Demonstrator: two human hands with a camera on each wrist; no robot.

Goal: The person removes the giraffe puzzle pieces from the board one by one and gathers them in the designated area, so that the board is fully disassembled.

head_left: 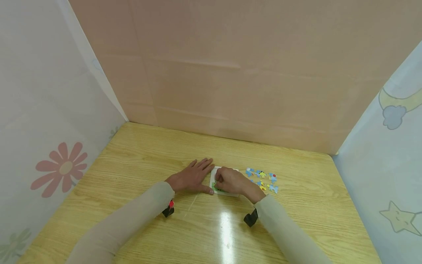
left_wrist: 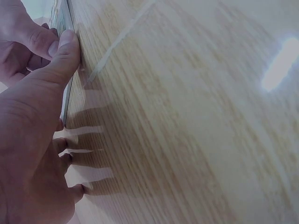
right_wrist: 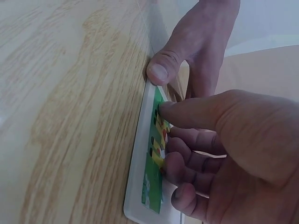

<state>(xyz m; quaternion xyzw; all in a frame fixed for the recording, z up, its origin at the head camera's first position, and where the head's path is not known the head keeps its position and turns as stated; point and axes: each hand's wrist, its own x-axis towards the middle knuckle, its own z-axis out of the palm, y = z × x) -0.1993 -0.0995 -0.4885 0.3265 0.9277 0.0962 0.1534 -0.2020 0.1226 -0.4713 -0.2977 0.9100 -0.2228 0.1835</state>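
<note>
A small white puzzle tray (head_left: 232,194) lies on the table between both hands. My left hand (head_left: 192,178) rests flat with spread fingers at its left side, the thumb (right_wrist: 161,72) against the tray's near-left corner. Over the tray, my right hand (head_left: 230,180) has its fingers curled, and thumb and fingertips pinch at a green puzzle piece (right_wrist: 159,99) near that corner. Joined green pieces (right_wrist: 152,184) with yellow and red figures run along the near side of the tray in the right wrist view. My right hand hides much of the tray from above.
Several loose puzzle pieces (head_left: 262,174), blue and yellow, lie just right of the tray, some partly behind the right wrist. The wooden table (head_left: 148,157) meets a tan backdrop (head_left: 230,91) behind and patterned cloth walls (head_left: 66,110) at both sides.
</note>
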